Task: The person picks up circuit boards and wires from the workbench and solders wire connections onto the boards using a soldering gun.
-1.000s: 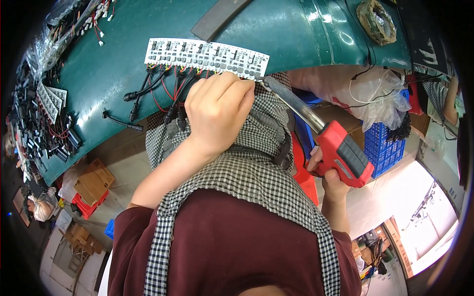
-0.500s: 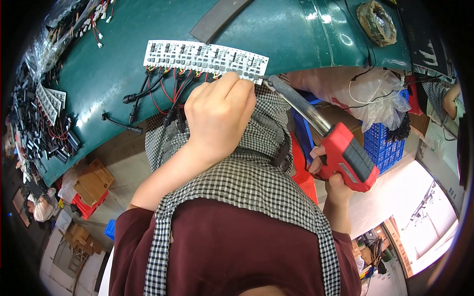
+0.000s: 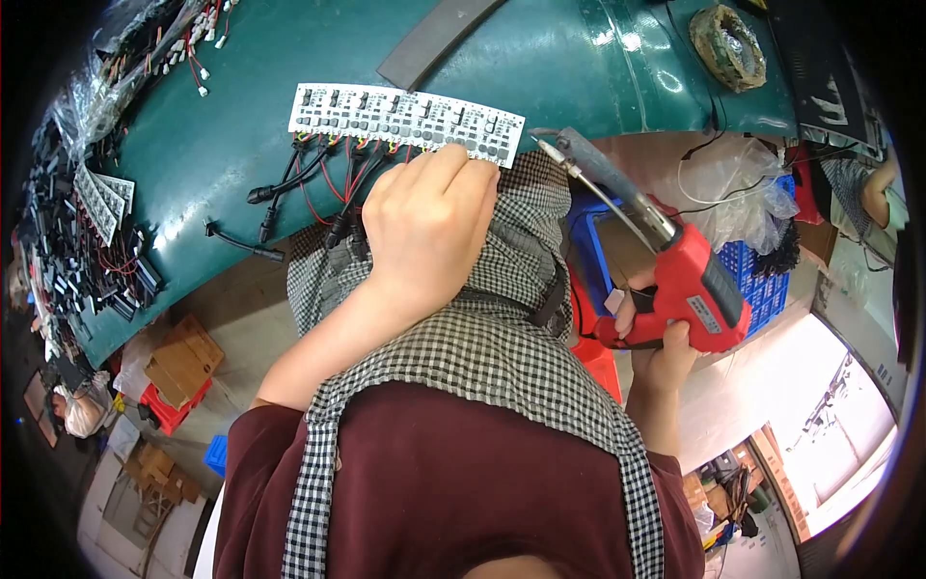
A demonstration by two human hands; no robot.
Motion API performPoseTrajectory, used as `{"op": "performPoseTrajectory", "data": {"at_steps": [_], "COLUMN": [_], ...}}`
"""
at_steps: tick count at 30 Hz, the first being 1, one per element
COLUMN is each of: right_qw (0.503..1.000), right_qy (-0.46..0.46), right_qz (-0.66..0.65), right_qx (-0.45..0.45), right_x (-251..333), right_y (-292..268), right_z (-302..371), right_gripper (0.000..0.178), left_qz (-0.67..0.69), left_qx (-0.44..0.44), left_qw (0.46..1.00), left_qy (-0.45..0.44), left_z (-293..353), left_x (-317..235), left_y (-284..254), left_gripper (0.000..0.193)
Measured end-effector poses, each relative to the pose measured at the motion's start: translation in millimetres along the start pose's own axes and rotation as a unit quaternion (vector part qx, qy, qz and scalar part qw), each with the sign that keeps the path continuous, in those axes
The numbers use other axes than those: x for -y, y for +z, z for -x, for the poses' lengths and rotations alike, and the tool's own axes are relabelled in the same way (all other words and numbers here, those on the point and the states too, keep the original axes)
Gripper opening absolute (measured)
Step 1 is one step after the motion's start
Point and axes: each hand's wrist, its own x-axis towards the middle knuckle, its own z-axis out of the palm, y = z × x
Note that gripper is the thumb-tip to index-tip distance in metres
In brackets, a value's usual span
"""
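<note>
Against the circuit board (image 3: 381, 113), left fingers (image 3: 449, 172) curl, their hold hidden; right fingers (image 3: 625, 315) grip a soldering gun (image 3: 696, 280).

Blue crate (image 3: 769, 294), cardboard box (image 3: 185, 359), plastic bag (image 3: 738, 198)

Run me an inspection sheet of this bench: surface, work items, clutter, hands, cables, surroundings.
Surface: green table, glossy.
Job's things: white circuit board at the table's near edge; red soldering gun, tip apart from the board's right end.
Clutter: dark heap of parts at left; gray bar beyond the board; brown ring-shaped object at far right.
Hands: left hand at the board's near edge, its grip hidden; right hand grips the soldering gun.
Cables: black leads and red wires at the board's near edge.
Surroundings: blue crate, plastic bag right; cardboard box lower left.
</note>
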Motion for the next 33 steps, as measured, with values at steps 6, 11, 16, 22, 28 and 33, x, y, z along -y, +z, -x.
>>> {"op": "performPoseTrajectory", "data": {"at_steps": [6,11,16,22,28,33], "right_qw": [0.994,0.983,0.959,0.942,0.938,0.931], "right_qy": [-0.027,-0.048,-0.033,-0.018,-0.030,-0.003], "right_qz": [-0.099,-0.175,-0.277,-0.331,-0.346,-0.366], "right_qx": [-0.024,0.002,0.053,0.050,0.008,-0.008], "right_x": [-5.0,-6.2,-5.3,-5.1,-4.5,-6.1], "right_y": [6.5,6.9,14.7,23.7,19.4,19.8], "right_z": [-6.4,-13.6,-28.4,-29.6,-20.0,-22.5], "right_gripper": [0.066,0.057,0.053,0.051,0.049,0.048], "left_qz": [0.070,-0.019,0.022,0.061,0.051,0.095], "left_qx": [0.006,-0.002,0.029,0.201,0.226,0.219], "left_qw": [0.997,0.996,0.994,0.977,0.971,0.970], "left_qy": [-0.027,-0.091,-0.106,0.037,0.062,0.050], "left_z": [4.9,-4.9,-20.6,-73.7,-81.2,-83.4], "left_x": [12.4,53.7,78.5,84.2,85.6,86.5], "left_y": [-26.8,-62.3,-75.0,-58.6,-40.3,-39.3], "left_gripper": [0.025,0.025,0.024,0.044,0.050,0.051]}}
